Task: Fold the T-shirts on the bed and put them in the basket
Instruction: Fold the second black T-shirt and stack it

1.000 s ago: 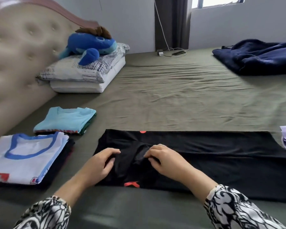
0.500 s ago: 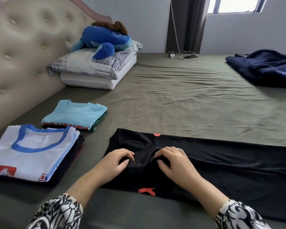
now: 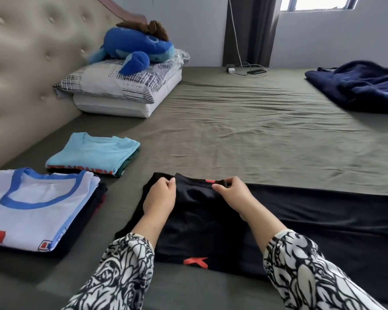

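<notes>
Closest to me are my two patterned sleeves (image 3: 126, 271), reaching forward over the near edge of the bed (image 3: 244, 121). Under them lies the black T-shirt (image 3: 311, 220), spread flat across the green sheet and running off to the right, with a red mark near its front edge. My left hand (image 3: 159, 198) has its grip closed on the shirt's far edge, thumb and fingers pinching the cloth. My right hand (image 3: 232, 193) pinches the same edge just beside a small red patch, its grip closed on the fabric too. Between the hands the cloth is raised slightly and puckers.

To the left, on the bed, sits a stack of folded shirts topped by a white T-shirt (image 3: 31, 209) with a blue collar band; dark garments show beneath it. Just beyond it is a second small pile with a light blue T-shirt (image 3: 92, 153) on top.

Farther back on the left, two pillows (image 3: 121, 90) are stacked against the padded headboard (image 3: 27, 63), and a blue plush toy (image 3: 134, 48) lies on them. Over on the right, a dark blue blanket (image 3: 358, 86) is bunched on the sheet. At the far edge of the bed, by the curtain (image 3: 251, 30), a phone (image 3: 257, 71) and a charger cable rest. I cannot see a basket from here.
</notes>
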